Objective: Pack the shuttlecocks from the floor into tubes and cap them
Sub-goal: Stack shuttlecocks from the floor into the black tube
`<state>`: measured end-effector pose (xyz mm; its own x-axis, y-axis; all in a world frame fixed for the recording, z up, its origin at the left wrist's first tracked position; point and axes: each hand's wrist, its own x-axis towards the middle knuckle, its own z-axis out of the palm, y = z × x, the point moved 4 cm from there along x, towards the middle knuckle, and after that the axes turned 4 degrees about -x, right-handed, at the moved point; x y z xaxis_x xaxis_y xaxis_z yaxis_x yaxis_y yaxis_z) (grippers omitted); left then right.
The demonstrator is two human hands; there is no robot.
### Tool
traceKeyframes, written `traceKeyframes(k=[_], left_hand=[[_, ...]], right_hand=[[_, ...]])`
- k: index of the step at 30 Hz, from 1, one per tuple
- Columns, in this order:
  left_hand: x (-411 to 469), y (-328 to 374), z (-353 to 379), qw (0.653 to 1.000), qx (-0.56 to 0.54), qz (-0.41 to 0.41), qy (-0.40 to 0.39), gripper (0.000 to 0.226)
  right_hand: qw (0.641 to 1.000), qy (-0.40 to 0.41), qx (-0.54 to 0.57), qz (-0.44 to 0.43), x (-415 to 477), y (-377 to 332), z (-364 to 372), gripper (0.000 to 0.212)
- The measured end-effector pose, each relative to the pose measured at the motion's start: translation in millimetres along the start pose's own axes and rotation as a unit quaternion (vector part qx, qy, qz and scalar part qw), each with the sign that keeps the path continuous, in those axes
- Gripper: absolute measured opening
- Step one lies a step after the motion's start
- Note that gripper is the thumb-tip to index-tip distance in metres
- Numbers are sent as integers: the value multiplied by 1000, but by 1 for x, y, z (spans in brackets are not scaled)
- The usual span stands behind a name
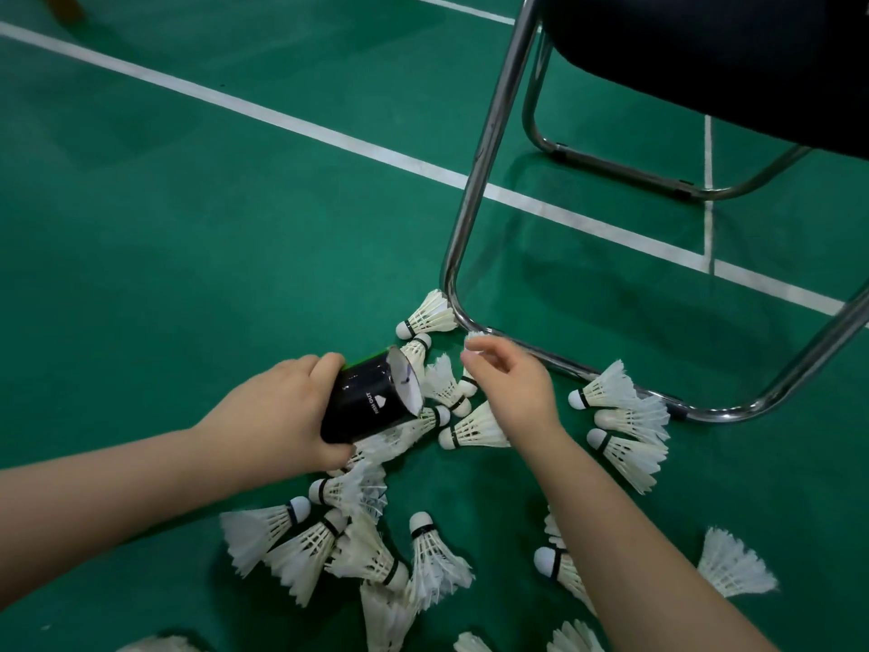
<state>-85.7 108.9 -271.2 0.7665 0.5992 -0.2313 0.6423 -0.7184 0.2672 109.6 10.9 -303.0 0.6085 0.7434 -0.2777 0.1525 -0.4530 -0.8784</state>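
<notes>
My left hand [287,407] grips a black shuttlecock tube [371,400], tilted with its open mouth facing right over the pile. My right hand [510,383] hovers just right of the tube mouth, its fingertips pinched on the feather edge of a white shuttlecock [475,343]; the hand hides most of it. Several white feather shuttlecocks [475,428] with black-banded cork tips lie scattered on the green floor under and around both hands, with more lower down [423,557]. No cap is visible.
A metal-framed chair [475,181] with a dark seat stands at the upper right; its chrome floor rail [564,364] runs right behind my right hand. White court lines [282,120] cross the green floor. Open floor lies to the left.
</notes>
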Motion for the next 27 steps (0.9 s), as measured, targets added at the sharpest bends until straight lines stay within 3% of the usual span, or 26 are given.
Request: traceKeyframes(k=[3, 10, 15, 22, 27], left_hand=[[-3, -1, 4, 1000, -1, 4, -4, 56], [1, -1, 1, 1000, -3, 7, -2, 58], [-1, -2, 0, 1000, -8, 9, -2, 57], [-2, -5, -2, 1000, -10, 10, 8, 56], [-3, -7, -3, 1000, -17, 9, 9, 57]], right_hand=[[990, -45, -128, 40, 16, 27, 8, 34], [971, -108, -212, -13, 34, 28, 45, 64], [976, -119, -184, -1, 41, 30, 59, 59], [969, -75, -236, -4, 44, 40, 60, 30], [989, -29, -147, 1, 43, 35, 50, 17]])
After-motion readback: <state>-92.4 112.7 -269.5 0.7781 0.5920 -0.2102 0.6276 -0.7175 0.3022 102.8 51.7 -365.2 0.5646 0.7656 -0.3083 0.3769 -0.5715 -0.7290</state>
